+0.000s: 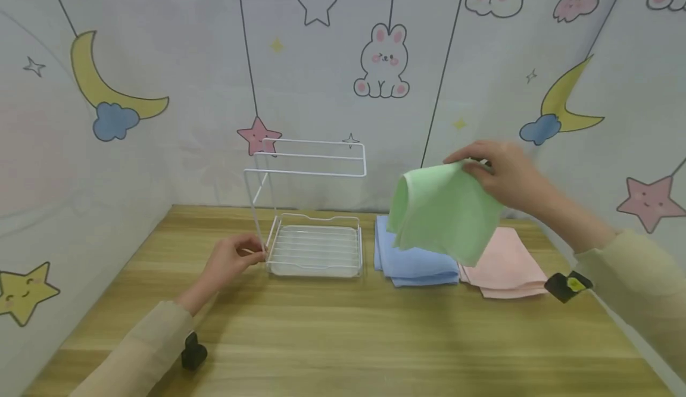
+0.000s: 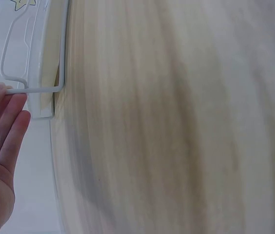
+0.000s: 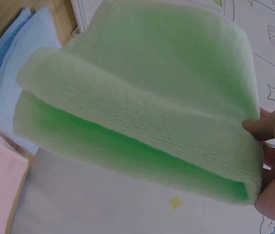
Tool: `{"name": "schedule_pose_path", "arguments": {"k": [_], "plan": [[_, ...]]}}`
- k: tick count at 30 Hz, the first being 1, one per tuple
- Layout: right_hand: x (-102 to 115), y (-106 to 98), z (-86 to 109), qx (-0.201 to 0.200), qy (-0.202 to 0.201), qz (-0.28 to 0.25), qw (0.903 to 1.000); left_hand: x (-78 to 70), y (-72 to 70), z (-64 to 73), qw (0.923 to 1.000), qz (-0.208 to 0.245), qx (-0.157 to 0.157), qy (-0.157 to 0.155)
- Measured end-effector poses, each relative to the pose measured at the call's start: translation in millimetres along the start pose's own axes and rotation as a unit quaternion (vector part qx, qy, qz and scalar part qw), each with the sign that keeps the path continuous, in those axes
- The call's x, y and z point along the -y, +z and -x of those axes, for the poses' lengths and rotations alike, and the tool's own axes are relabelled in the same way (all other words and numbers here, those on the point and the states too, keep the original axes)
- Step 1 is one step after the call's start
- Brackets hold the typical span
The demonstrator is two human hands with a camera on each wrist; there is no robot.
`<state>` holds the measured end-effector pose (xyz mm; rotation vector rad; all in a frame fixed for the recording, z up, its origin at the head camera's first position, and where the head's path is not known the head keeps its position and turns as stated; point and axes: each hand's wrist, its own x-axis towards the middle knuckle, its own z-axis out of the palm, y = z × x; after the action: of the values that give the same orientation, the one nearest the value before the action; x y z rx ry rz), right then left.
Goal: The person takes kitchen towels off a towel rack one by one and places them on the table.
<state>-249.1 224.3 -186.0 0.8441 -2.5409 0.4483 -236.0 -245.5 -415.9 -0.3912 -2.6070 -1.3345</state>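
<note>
A folded green towel (image 1: 447, 209) hangs in the air from my right hand (image 1: 506, 174), which pinches its upper edge between thumb and fingers. In the right wrist view the towel (image 3: 142, 97) fills the middle, its folded layers parted along one side. My left hand (image 1: 230, 260) is at the white wire rack (image 1: 305, 174). Thumb and fingers of the left hand (image 2: 1, 136) pinch a wire of the rack (image 2: 40, 90) in the left wrist view. The rack stands on the table, with a shallow clear tray (image 1: 316, 251) in its base.
Right of the rack a folded blue towel (image 1: 418, 266) lies on the wooden table (image 1: 343, 337). Beside it is a folded pink towel (image 1: 506, 266), partly behind the green one. A patterned cloth wall (image 1: 203, 87) encloses the back and sides.
</note>
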Motion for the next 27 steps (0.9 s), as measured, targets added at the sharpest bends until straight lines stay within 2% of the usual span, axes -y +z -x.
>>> {"name": "schedule_pose_path", "arguments": {"k": [5,10,14,20,23,27], "plan": [[-0.3,4.2,18.3,0.053,0.001,-0.013,0.9985,0.8,-0.9,-1.8,1.0000,-0.004,-0.004,0.003],[-0.2,4.2,37.4,0.118,0.019,-0.051,0.9915,0.2,-0.6,-2.4,1.0000,-0.003,-0.002,0.003],[-0.7,5.0,48.8,0.168,0.018,-0.083,0.9821,-0.7,-0.1,-2.4,1.0000,0.001,0.001,0.000],[2.0,8.6,65.4,0.237,0.060,-0.136,0.9601,0.0,0.2,-1.8,1.0000,0.003,0.000,-0.002],[3.5,11.9,74.8,0.258,0.040,-0.150,0.9536,0.2,0.5,-1.5,1.0000,0.004,0.002,-0.002],[8.4,17.5,85.4,0.263,-0.032,-0.186,0.9463,0.9,0.3,-1.6,1.0000,0.005,0.001,-0.001]]}}
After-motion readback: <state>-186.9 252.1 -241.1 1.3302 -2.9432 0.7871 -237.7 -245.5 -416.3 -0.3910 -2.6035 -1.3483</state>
